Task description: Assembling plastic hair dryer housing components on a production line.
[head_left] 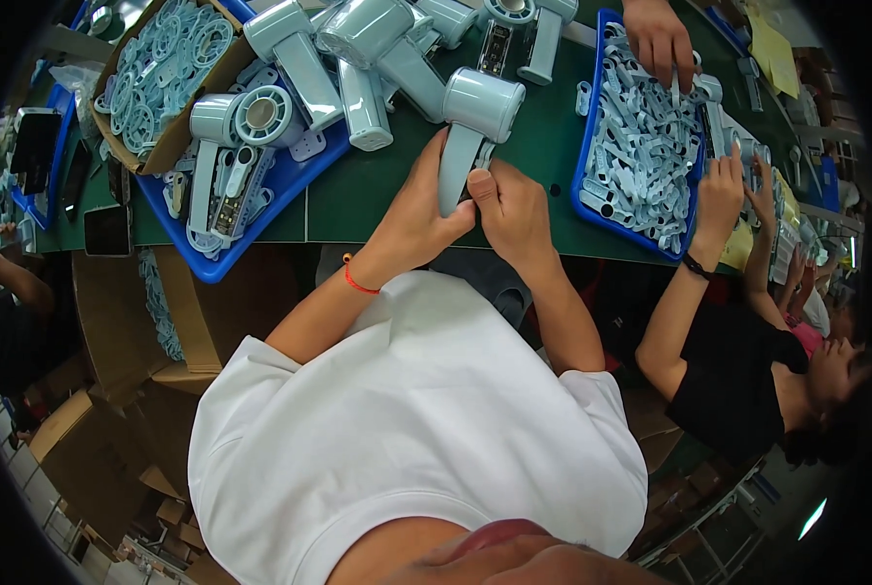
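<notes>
Between my two hands stands a pale blue-grey, hair-dryer-shaped device (482,105) with a round barrel head and a straight handle, its head pointing away from me. My left hand (418,216) is closed around the handle from the left. On the right side of the same handle, my right hand (516,213) is closed with its thumb pressed to the lower part. A small light-coloured part shows beside the handle near the right fingers; its kind is partly hidden. Just beyond lie several similar devices (366,34) in a pile, some with handles open on a circuit board (495,49).
To the left, a blue tray (212,268) holds devices and a cardboard box (129,146) of pale rings. A blue tray (580,200) of small clip-like parts stands right, with a co-worker's hand (658,44) over it. Another person's hands (724,195) work beside it. Phones (108,230) lie far left.
</notes>
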Demonstrator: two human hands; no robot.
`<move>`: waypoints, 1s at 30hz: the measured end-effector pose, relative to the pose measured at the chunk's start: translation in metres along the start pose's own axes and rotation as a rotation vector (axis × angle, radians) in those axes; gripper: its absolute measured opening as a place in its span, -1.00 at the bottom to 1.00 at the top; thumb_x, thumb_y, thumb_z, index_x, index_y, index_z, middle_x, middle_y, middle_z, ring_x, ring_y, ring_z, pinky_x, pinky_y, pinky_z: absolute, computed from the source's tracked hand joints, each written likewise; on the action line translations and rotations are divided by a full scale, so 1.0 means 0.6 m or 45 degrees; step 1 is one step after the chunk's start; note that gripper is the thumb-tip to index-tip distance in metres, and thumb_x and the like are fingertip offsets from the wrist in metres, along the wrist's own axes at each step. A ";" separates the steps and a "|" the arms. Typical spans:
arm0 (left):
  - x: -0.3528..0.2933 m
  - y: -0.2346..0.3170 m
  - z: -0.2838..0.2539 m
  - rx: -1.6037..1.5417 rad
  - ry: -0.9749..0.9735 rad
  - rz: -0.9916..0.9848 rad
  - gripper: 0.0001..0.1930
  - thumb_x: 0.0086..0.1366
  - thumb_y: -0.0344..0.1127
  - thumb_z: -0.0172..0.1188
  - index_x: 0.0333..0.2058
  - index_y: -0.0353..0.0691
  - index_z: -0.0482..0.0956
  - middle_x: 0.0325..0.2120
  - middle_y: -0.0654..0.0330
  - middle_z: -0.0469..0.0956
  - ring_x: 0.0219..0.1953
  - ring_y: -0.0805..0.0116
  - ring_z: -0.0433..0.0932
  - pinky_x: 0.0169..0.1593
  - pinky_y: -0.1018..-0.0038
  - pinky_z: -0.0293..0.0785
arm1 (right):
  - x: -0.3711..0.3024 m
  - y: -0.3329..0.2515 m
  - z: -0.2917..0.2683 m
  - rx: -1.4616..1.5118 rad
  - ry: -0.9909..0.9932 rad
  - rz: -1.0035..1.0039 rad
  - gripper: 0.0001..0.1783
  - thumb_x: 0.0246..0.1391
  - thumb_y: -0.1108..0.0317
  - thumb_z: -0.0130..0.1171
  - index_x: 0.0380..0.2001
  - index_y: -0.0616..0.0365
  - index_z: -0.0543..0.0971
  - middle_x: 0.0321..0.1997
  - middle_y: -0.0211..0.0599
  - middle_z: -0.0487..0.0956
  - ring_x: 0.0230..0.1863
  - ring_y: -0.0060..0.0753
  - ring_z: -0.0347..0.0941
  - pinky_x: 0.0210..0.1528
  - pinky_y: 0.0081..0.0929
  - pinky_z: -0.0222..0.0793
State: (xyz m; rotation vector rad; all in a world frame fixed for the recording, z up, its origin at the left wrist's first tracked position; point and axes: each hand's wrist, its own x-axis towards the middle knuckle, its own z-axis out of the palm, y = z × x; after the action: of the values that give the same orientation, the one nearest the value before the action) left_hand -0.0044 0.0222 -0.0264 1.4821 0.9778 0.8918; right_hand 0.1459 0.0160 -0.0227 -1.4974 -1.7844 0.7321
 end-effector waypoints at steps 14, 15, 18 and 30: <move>0.000 -0.011 0.002 0.012 0.066 0.005 -0.22 0.02 -0.39 0.13 0.20 -0.42 -0.04 0.05 -0.23 0.21 0.10 -0.10 0.27 0.14 0.26 0.22 | -0.004 0.002 0.008 -0.017 0.114 0.015 -0.46 0.17 -0.06 -0.06 -0.61 0.23 0.35 -0.64 -0.04 0.40 -0.58 0.08 0.37 -0.55 -0.18 0.24; -0.001 -0.012 0.003 0.059 0.077 0.050 -0.22 0.02 -0.39 0.13 0.20 -0.42 -0.04 0.05 -0.23 0.21 0.09 -0.12 0.27 0.14 0.25 0.23 | -0.006 0.004 0.012 0.008 0.114 -0.002 -0.46 0.19 -0.06 -0.09 -0.59 0.25 0.35 -0.64 -0.05 0.39 -0.61 0.02 0.33 -0.56 -0.25 0.21; -0.002 -0.004 0.008 0.173 0.098 0.066 -0.22 0.02 -0.39 0.13 0.19 -0.42 -0.04 0.04 -0.24 0.21 0.08 -0.14 0.27 0.13 0.24 0.23 | -0.012 0.001 0.016 0.031 0.109 0.005 -0.46 0.22 -0.04 -0.12 -0.56 0.26 0.35 -0.65 -0.05 0.37 -0.63 -0.06 0.28 -0.57 -0.32 0.19; -0.001 0.008 0.013 -0.067 0.102 -0.030 -0.26 0.00 -0.40 0.10 0.17 -0.44 0.03 0.01 -0.14 0.27 0.08 0.01 0.29 0.14 0.32 0.21 | -0.011 0.002 0.002 0.087 0.113 0.009 -0.51 0.20 0.01 -0.07 -0.56 0.27 0.35 -0.68 -0.07 0.35 -0.66 -0.21 0.22 -0.57 -0.38 0.18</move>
State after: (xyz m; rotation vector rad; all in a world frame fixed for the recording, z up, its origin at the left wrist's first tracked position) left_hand 0.0030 0.0186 -0.0227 1.3969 1.0207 0.9590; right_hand 0.1462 0.0098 -0.0254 -1.4689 -1.6728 0.7114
